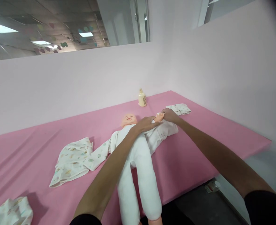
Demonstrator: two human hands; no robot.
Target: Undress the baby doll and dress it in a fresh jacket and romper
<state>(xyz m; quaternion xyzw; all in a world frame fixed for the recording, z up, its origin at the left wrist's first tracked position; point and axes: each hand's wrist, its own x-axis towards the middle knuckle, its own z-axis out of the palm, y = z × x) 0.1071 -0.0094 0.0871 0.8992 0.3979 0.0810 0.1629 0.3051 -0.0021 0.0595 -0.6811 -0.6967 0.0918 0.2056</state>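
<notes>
Doll [138, 150] lies on its back in the middle of the pink table [198, 140], head toward the far wall, legs hanging over the near edge toward me. My left hand [146, 122] rests on the doll's shoulder with the fingers laid together around its raised arm. My right hand [168, 115] pinches the small doll hand [159, 117] where it comes out of the white sleeve [162, 131].

I think the risk is in the sleeve: if I pull the little hand too strongly, the cloth may bunch, or the whole doll may slide toward the near edge, because its legs are already over it.

A printed garment [73, 161] lies open just beside the doll on the left, touching its side. A small folded cloth [181, 108] lies just behind my right hand, and a cream bottle [142, 98] stands upright near the back wall. Another printed cloth [11, 212] is at the near left corner. On the right there is bare table, but the edge there is near.
</notes>
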